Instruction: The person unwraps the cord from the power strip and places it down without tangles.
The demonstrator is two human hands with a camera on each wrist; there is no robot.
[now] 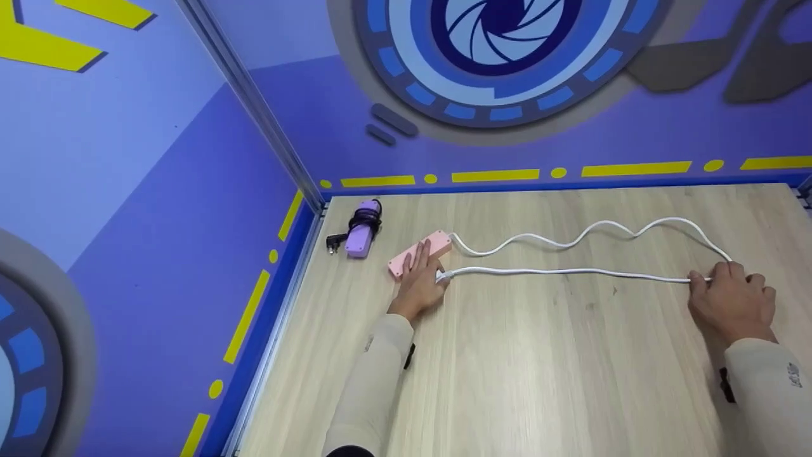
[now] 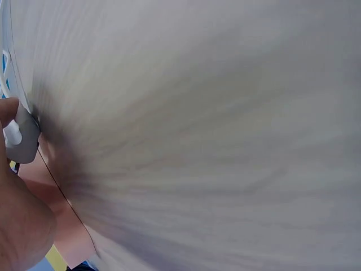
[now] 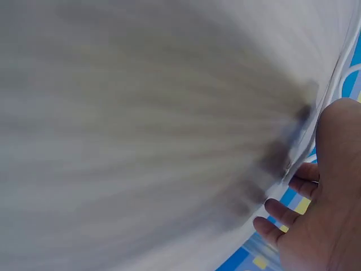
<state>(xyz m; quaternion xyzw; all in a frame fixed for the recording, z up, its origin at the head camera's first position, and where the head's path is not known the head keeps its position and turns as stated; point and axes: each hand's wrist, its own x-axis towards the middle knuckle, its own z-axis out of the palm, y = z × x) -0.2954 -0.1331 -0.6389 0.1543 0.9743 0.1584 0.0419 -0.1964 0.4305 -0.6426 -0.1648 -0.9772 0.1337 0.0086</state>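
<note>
My left hand (image 1: 420,289) lies over a pink power strip (image 1: 440,240), fingers spread on its top. By the thumb, that hand holds the pale plug (image 2: 26,138) of the white cord (image 1: 539,271), close to the strip's near side. From the plug the cord runs almost straight to my right hand (image 1: 733,301), which pinches it between thumb and forefinger near the table's right side. There the cord doubles back in a wavy line to the strip's far end. The right hand's outer fingers stay loosely spread in the right wrist view.
A purple power strip (image 1: 360,242) with its black cord (image 1: 365,218) wound round it lies at the back left. Its black plug (image 1: 335,242) points left. Blue-purple printed panels (image 1: 285,95) border the wooden table (image 1: 539,368) at the left and back.
</note>
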